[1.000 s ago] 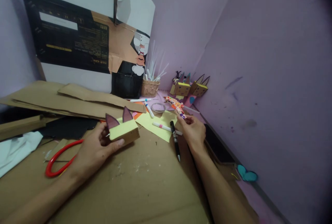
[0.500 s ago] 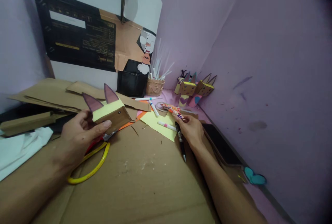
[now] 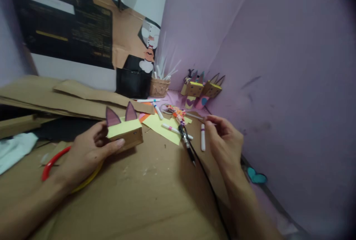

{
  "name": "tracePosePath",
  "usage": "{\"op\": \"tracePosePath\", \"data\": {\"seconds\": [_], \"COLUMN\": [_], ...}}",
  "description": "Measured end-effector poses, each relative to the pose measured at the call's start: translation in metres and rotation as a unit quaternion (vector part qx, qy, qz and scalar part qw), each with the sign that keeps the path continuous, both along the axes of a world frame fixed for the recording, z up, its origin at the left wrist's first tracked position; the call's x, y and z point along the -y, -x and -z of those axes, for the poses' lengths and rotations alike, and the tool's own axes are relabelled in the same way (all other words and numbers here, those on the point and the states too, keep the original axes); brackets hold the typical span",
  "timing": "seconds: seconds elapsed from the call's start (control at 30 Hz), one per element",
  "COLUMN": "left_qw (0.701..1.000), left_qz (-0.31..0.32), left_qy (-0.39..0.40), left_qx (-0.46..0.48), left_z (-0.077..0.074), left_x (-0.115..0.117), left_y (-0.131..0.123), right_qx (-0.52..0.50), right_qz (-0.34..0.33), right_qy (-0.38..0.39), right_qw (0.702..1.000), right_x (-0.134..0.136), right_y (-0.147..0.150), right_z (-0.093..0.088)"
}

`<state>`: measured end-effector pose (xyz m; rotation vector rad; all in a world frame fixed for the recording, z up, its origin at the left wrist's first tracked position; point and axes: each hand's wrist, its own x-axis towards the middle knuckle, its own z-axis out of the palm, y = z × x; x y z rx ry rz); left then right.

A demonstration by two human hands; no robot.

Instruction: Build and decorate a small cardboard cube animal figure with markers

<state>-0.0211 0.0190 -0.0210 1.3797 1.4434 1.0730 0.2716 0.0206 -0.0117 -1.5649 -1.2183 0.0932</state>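
Though cluttered, worktop (image 3: 133, 203) beside lilac wall (image 3: 294, 69).

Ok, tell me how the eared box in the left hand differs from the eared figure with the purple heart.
The eared box is held in the left hand; the heart figure stands by the wall.
No body shows beneath the eared box; the heart figure has one, with a purple heart.
Both have yellow tops and two pointed ears.
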Motion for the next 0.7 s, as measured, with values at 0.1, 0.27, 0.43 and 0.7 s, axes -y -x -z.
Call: {"op": "tracePosePath", "data": {"seconds": [0.1,0.27,0.43,0.7], "left_qw": [0.997,0.995,0.993,0.957], "left_qz": [0.008,0.008,-0.011,0.029], "left_qy": [-0.004,0.014,0.020,-0.038], "left_qx": [-0.072,-0.099,-0.120,-0.287], "left_z": [0.004,0.012,0.012,0.026], "left_x": [0.000,-0.005,-0.009,-0.019], "left_y": [-0.004,-0.018,-0.029,-0.015], "right_qx": [-0.078,-0.118,0.061,0.177], "right_qz": [-0.006,-0.018,0.054,0.039], "right_qy": [-0.083,-0.074,0.156,0.327], "right_qw": [0.994,0.990,0.984,0.928], "right_x": [0.024,0.037,0.016,-0.022], "right_y": [-0.012,-0.039,-0.054,-0.043], "right_z": [-0.011,-0.006,0.007,0.031]}}
